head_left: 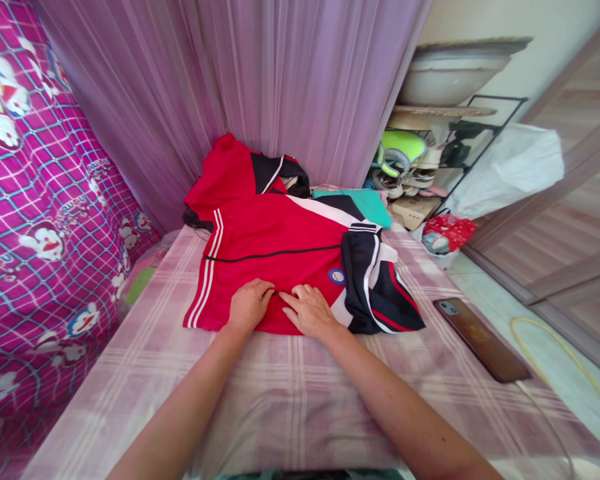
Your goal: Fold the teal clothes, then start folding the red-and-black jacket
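A red track jacket (280,227) with a black front zipper, white-striped hem and round blue badge lies flat on the table. Its dark sleeve (360,280), trimmed in white and red, is folded over at the right. My left hand (250,303) rests on the lower front panel, fingertips pinched together at the cloth. Close beside it, my right hand (310,310) lies on the same panel with its fingers stretched out and thumb apart. A small dark spot, perhaps a pocket opening, shows between the fingertips.
Another red and navy garment (230,170) is bunched behind the jacket, near a teal cloth (370,207). A phone (480,339) with a cable lies on the checked tablecloth (145,373) at right. Purple curtains (300,87) hang behind; a shoe rack (495,133) stands back right.
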The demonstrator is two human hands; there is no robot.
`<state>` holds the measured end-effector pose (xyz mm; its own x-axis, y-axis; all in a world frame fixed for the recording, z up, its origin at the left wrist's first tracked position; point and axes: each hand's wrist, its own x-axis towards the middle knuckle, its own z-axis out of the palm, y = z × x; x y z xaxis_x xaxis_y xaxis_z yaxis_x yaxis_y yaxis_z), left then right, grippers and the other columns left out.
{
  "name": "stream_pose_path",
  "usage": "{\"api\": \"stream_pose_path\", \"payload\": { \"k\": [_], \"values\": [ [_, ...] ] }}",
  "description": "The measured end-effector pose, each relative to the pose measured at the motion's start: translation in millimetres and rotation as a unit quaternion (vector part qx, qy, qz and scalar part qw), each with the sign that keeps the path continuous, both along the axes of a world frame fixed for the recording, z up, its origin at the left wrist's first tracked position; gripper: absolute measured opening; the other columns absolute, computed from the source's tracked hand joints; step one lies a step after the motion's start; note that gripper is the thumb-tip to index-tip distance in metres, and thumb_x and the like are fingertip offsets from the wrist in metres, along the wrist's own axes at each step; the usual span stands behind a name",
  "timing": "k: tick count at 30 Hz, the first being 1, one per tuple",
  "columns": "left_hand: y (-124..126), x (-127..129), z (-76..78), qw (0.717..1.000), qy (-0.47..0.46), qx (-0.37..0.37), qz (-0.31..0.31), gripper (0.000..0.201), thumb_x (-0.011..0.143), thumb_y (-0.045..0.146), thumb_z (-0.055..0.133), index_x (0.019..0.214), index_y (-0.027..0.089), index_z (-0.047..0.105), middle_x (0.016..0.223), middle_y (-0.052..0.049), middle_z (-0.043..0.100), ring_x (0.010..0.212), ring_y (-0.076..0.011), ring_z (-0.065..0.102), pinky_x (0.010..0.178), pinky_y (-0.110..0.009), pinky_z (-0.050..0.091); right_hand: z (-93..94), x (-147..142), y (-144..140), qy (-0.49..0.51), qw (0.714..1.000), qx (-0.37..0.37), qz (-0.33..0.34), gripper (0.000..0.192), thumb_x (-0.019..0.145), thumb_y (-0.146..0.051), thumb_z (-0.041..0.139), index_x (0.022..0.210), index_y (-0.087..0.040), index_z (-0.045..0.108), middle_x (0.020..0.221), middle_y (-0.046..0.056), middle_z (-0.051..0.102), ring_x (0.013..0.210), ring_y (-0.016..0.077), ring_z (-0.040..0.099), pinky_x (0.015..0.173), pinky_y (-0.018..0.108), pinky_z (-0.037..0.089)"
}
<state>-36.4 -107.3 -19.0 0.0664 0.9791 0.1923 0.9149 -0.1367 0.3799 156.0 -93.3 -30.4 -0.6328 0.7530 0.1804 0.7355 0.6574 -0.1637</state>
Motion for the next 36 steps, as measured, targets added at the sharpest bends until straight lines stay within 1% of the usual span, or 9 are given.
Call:
{"api": "stream_pose_path", "payload": {
  "k": [8, 10, 13, 16, 19, 23, 29, 32, 36],
  "values": [
    [3.5, -6.1, -11.8, 0.998, -0.061, -0.002, 0.019, 0.026, 0.094, 0.032, 0.052, 0.105, 0.025, 0.075, 0.103, -0.004, 0.077, 0.096, -0.0206, 0.07, 0.086, -0.032, 0.055, -10.7, 8.4, -0.3, 0.066, 0.998, 0.003, 0.019, 0.034, 0.099, -0.031, 0.053, 0.129, -0.025, 0.068, 0.113, 0.009, 0.066, 0.1, 0.0235, 0.057, 0.086, 0.038, 0.044],
    [2.4, -5.8, -10.6, 0.998, -0.059, 0.008, -0.001, 0.027, 0.094, 0.031, 0.053, 0.112, 0.024, 0.073, 0.108, -0.005, 0.075, 0.1, -0.0208, 0.069, 0.089, -0.033, 0.055, -11.0, 8.3, -0.9, 0.072, 0.997, 0.005, 0.024, 0.032, 0.099, -0.029, 0.052, 0.125, -0.024, 0.07, 0.113, 0.009, 0.067, 0.101, 0.0233, 0.058, 0.085, 0.038, 0.044],
    [2.4, -3.9, -7.2, 0.996, -0.044, 0.03, -0.071, 0.032, 0.094, 0.029, 0.055, 0.122, 0.025, 0.07, 0.115, -0.006, 0.073, 0.106, -0.0206, 0.067, 0.093, -0.033, 0.054, -11.2, 7.7, -1.8, 0.08, 0.996, 0.007, 0.027, 0.029, 0.099, -0.027, 0.051, 0.119, -0.021, 0.071, 0.113, 0.01, 0.068, 0.101, 0.0239, 0.058, 0.085, 0.038, 0.044],
    [4.8, -3.0, -5.7, 0.993, -0.04, 0.032, -0.103, 0.028, 0.096, 0.03, 0.053, 0.116, 0.026, 0.073, 0.109, -0.006, 0.075, 0.103, -0.0197, 0.068, 0.093, -0.033, 0.054, -12.1, 7.5, -2.1, 0.093, 0.996, 0.003, 0.009, 0.026, 0.098, -0.025, 0.052, 0.116, -0.019, 0.07, 0.113, 0.011, 0.069, 0.102, 0.0246, 0.059, 0.087, 0.039, 0.044],
    [7.9, -4.3, -6.5, 0.996, -0.058, 0.013, -0.072, 0.028, 0.097, 0.034, 0.052, 0.11, 0.026, 0.075, 0.106, -0.005, 0.077, 0.1, -0.0194, 0.069, 0.092, -0.032, 0.054, -12.6, 7.7, -1.7, 0.105, 0.994, -0.005, -0.014, 0.028, 0.097, -0.025, 0.053, 0.119, -0.018, 0.067, 0.114, 0.011, 0.069, 0.104, 0.0251, 0.059, 0.09, 0.038, 0.044],
    [9.9, -5.0, -5.0, 0.997, -0.068, -0.016, -0.023, 0.028, 0.096, 0.034, 0.052, 0.106, 0.026, 0.077, 0.106, -0.004, 0.078, 0.099, -0.0208, 0.071, 0.086, -0.031, 0.053, -12.1, 8.0, -0.8, 0.092, 0.996, -0.005, 0.004, 0.038, 0.096, -0.027, 0.053, 0.132, -0.022, 0.063, 0.121, 0.012, 0.066, 0.106, 0.0254, 0.059, 0.091, 0.039, 0.044],
    [12.7, 0.8, 1.1, 0.998, -0.048, -0.042, -0.002, 0.028, 0.096, 0.034, 0.049, 0.098, 0.024, 0.076, 0.095, -0.004, 0.078, 0.088, -0.0196, 0.071, 0.074, -0.027, 0.048, -11.2, 7.5, -0.4, 0.075, 0.997, -0.003, 0.018, 0.041, 0.097, -0.028, 0.053, 0.136, -0.024, 0.062, 0.12, 0.012, 0.064, 0.105, 0.0249, 0.057, 0.09, 0.039, 0.044],
    [14.5, 2.1, -0.2, 0.998, -0.051, -0.044, -0.001, 0.028, 0.095, 0.033, 0.049, 0.096, 0.024, 0.075, 0.094, -0.004, 0.078, 0.087, -0.0198, 0.07, 0.073, -0.028, 0.048, -8.8, 6.1, -0.7, 0.053, 0.998, -0.003, 0.013, 0.042, 0.098, -0.03, 0.052, 0.139, -0.026, 0.06, 0.117, 0.011, 0.064, 0.103, 0.025, 0.056, 0.088, 0.039, 0.044],
    [14.0, 2.4, -3.3, 0.997, -0.07, -0.008, -0.04, 0.026, 0.095, 0.031, 0.05, 0.096, 0.024, 0.075, 0.097, -0.004, 0.077, 0.092, -0.0196, 0.069, 0.082, -0.029, 0.051, -4.6, 2.0, -1.0, 0.021, 1.0, -0.006, 0.006, 0.042, 0.098, -0.035, 0.051, 0.138, -0.026, 0.061, 0.11, 0.011, 0.063, 0.1, 0.0265, 0.054, 0.085, 0.041, 0.043]
  ]
}}
